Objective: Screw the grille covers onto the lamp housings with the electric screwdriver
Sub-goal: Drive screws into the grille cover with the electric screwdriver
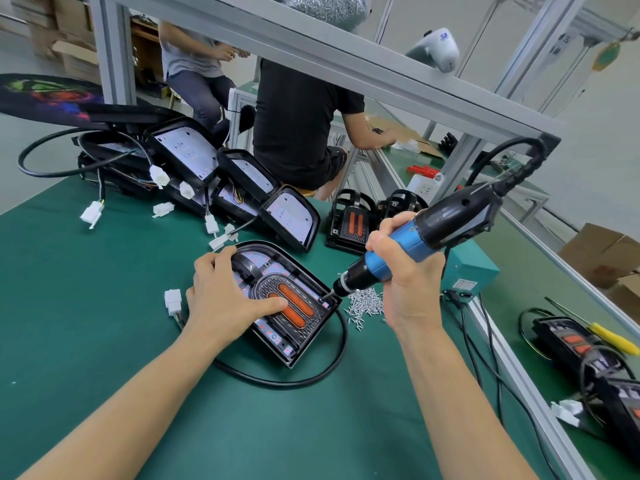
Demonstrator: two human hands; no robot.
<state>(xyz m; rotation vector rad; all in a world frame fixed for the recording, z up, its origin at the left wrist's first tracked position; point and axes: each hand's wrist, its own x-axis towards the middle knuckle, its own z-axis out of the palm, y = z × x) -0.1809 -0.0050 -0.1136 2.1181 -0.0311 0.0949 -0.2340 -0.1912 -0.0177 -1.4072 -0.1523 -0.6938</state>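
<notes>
Pressing flat on the black plastic grille cover with two orange oblong lenses (282,304), the left hand (221,299) spreads its fingers wide over the cover and the black D-shaped lamp housing (304,344) beneath, probably to stop the pair shifting or turning under the driver's torque. The right hand (403,275) is wrapped tightly around the blue-and-black corded electric screwdriver (412,247), tilted so its bit reaches the housing's corner just past the left fingertips; whether a screw sits under the bit is too small to tell. A loose heap of small silver screws (365,303) lies on the green mat (104,306) directly below the right hand, apparently for quick picking. Unfinished white-faced housings (242,181) are stacked beyond the left hand.
</notes>
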